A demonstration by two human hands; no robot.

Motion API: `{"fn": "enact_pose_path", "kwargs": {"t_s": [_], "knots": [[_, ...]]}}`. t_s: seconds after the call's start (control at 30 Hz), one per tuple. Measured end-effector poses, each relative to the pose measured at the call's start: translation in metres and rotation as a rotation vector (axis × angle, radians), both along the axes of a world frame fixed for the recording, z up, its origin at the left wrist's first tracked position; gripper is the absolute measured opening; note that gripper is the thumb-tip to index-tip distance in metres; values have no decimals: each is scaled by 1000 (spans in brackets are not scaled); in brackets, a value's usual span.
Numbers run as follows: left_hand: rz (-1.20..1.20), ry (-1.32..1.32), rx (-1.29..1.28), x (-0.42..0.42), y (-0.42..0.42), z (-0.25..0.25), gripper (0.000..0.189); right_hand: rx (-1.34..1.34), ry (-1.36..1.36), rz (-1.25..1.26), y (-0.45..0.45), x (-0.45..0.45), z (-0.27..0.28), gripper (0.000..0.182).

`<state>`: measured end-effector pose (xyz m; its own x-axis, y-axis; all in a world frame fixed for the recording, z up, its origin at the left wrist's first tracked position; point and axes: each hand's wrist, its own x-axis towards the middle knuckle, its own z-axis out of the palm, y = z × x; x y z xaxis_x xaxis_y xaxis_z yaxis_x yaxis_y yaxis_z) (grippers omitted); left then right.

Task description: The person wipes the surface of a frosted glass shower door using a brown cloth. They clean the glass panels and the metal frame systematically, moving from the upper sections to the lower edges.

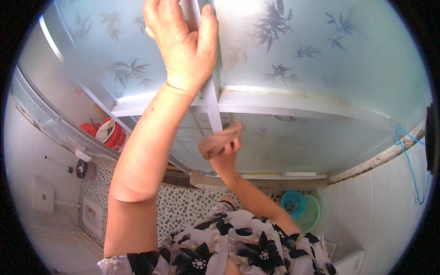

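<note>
My left hand [185,41] reaches up and grips the upright metal door frame [211,99], thumb on one side and fingers on the other. Lower on the same upright, my right hand [227,151] holds a brown cloth [218,141] against or very close to the metal; motion blurs it, so contact is hard to judge. To the right of the upright is a frosted glass panel [309,65] printed with bamboo leaves. Another leaf-printed frosted panel [134,55] lies behind my left hand.
A white crossbar [292,103] runs across the panels. Below right stand a blue basin [293,204] and a green basin [313,215] on the pebble-patterned floor [185,204]. A blue wire hanger [407,161] hangs at right. A red bucket [118,135] shows at left.
</note>
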<state>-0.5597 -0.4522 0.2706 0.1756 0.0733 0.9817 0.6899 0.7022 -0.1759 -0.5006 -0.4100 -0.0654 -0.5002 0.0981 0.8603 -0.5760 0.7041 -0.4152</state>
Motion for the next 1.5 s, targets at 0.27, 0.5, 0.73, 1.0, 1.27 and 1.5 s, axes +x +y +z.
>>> {"fn": "enact_pose_path", "kwargs": {"t_s": [0.27,0.5,0.73,1.0,1.27,1.5], "knots": [[-25,42,-29,-3,-3,1,50,-833,-578,213,0,33,-125,48],[-51,19,-32,-1,5,4,50,-675,-1260,167,0,3,-167,57],[-95,6,2,-5,3,1,50,-1456,-1053,675,7,36,-23,46],[-52,-75,32,5,6,5,53,-843,-150,546,70,40,65,30],[32,-38,33,4,1,-1,54,-1347,37,-52,228,44,74,28],[19,-32,21,5,5,8,53,-420,200,-255,196,-25,13,26]]}}
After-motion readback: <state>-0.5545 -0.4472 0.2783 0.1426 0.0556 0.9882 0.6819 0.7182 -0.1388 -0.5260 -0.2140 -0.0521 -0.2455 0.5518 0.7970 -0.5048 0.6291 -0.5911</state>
